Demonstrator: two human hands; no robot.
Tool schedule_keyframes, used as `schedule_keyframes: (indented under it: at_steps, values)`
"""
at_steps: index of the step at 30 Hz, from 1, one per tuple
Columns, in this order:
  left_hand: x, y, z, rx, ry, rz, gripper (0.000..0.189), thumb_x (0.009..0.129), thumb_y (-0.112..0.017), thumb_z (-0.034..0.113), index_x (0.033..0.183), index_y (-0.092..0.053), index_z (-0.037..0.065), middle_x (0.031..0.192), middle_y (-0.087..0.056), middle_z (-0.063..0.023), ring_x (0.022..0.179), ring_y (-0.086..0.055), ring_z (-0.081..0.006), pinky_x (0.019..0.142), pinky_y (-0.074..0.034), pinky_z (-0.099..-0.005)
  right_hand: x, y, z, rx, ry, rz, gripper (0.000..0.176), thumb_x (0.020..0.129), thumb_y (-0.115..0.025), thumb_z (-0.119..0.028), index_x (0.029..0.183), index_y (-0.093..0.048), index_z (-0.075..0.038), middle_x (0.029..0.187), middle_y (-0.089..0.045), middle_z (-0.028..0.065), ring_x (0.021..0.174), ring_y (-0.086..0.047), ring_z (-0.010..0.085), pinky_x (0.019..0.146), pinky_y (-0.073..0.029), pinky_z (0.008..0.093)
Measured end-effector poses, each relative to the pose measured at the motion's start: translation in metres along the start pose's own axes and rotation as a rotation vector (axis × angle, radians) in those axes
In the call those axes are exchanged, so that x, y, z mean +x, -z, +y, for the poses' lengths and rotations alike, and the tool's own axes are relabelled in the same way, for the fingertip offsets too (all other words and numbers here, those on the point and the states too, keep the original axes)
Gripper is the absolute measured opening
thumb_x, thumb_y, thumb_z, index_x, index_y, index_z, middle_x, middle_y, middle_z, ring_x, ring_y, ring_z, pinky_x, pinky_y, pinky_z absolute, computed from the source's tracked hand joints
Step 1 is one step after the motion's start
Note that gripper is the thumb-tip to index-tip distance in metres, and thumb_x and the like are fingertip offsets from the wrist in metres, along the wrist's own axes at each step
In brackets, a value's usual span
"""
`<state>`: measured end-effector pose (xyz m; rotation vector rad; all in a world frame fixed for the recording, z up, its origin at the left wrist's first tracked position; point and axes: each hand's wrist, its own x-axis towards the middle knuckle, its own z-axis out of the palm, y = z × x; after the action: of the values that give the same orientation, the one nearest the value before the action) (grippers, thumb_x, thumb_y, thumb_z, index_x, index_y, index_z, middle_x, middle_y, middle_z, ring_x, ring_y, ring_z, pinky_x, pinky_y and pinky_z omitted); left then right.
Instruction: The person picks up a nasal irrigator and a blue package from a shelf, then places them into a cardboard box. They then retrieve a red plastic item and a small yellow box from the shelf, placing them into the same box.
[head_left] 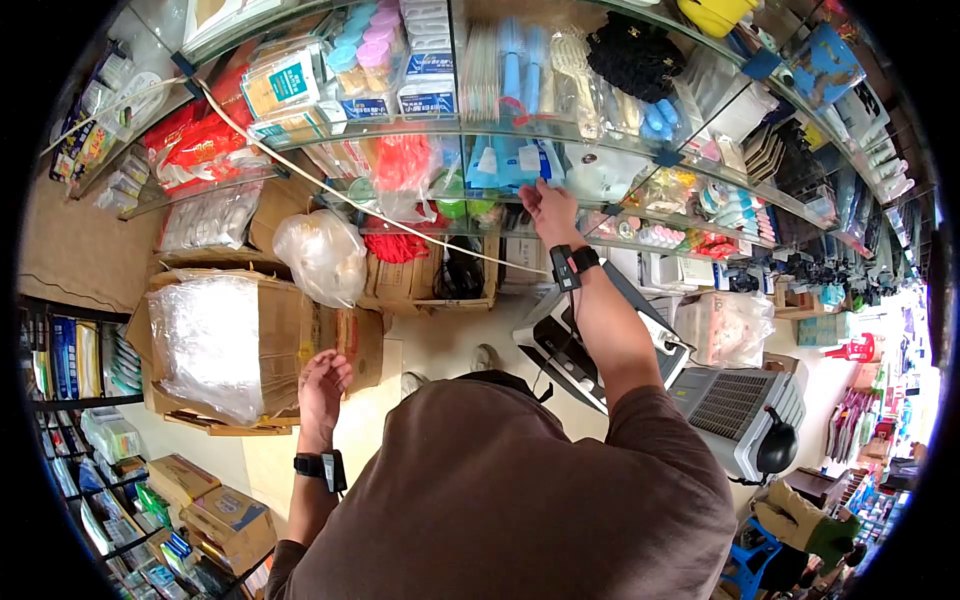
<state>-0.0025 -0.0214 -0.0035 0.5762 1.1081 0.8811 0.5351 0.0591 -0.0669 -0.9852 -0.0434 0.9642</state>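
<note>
- A run of glass shelves (450, 122) is seen across the upper half of the view, from 10 o'clock round to 2 o'clock, packed with small packaged goods.
- A cardboard box (300, 330) is stood on the floor at 9 o'clock, with a clear plastic sheet (205, 340) bulging from its open side.
- A white plastic bag (322, 255) is set just above the box, towards 11 o'clock of it.
- The right hand (548, 208) is raised to the front edge of the middle shelf, just past 12 o'clock. Its fingers are stretched forward against the goods there. Whether anything is pinched between them cannot be told.
- The left hand (322, 385) is held low at 8 o'clock, just beside the corner of the cardboard box. Its fingers are loosely curled and released, and nothing is gripped.
- The blue-and-white packets (505, 160) are kept on the middle shelf, at 11 o'clock of the right hand and just beside its fingertips. They appear to be stood on end, the long axis running from 6 to 12 o'clock and the tops pointed to 12.
- As far as can be judged, the shelf has been reached but no packet is lifted clear. The packets are still ranged in their row.
- A dark band (572, 262) is worn on the right wrist.
</note>
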Motion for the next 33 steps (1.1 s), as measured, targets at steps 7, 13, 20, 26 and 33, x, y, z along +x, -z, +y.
schedule_keyframes:
  at_steps: [7,13,20,26,33]
  values:
    - [-0.007,0.001,-0.016,-0.024,0.025,0.002,0.022,0.098,-0.057,0.012,0.117,-0.063,0.003,0.105,-0.071,-0.0118,0.090,-0.070,-0.0227,0.082,-0.057,-0.0349,0.012,-0.001,-0.006,-0.105,-0.025,-0.021,0.017,0.099,-0.066,-0.011,0.097,-0.054,0.000,0.091,-0.072,0.0168,0.075,-0.073,0.0260,0.066,-0.062,0.0331]
    - [-0.018,0.006,-0.026,-0.041,0.030,0.023,0.021,0.097,-0.057,0.012,0.116,-0.063,0.003,0.103,-0.071,-0.0115,0.091,-0.069,-0.0221,0.083,-0.057,-0.0351,0.006,0.008,-0.012,-0.162,-0.022,-0.105,0.014,0.099,-0.066,-0.009,0.096,-0.058,0.003,0.093,-0.071,0.0168,0.080,-0.073,0.0255,0.070,-0.062,0.0344]
    - [-0.027,-0.002,-0.030,0.013,0.050,0.076,0.021,0.097,-0.057,0.012,0.115,-0.063,0.004,0.102,-0.071,-0.0100,0.091,-0.069,-0.0218,0.083,-0.057,-0.0361,0.014,0.001,-0.018,-0.128,0.030,-0.089,0.015,0.098,-0.065,-0.006,0.092,-0.057,0.005,0.091,-0.071,0.0209,0.075,-0.072,0.0270,0.064,-0.062,0.0360]
    - [-0.028,0.003,-0.039,0.012,0.047,0.064,0.021,0.097,-0.057,0.012,0.115,-0.063,0.005,0.102,-0.071,-0.0099,0.092,-0.069,-0.0222,0.084,-0.056,-0.0367,-0.024,-0.009,-0.013,-0.411,0.004,-0.173,0.031,0.097,-0.070,-0.026,0.089,-0.061,0.003,0.081,-0.071,0.0156,0.072,-0.072,0.0234,0.061,-0.059,0.0309]
    - [-0.032,0.012,-0.041,0.031,0.063,0.067,0.021,0.097,-0.058,0.016,0.115,-0.064,0.007,0.103,-0.071,-0.0085,0.093,-0.069,-0.0214,0.086,-0.055,-0.0361,-0.042,-0.053,-0.010,-1.440,1.008,-0.346,0.022,0.081,-0.076,-0.021,0.099,-0.070,-0.009,0.097,-0.073,0.0094,0.095,-0.067,0.0326,0.080,-0.052,0.0468]
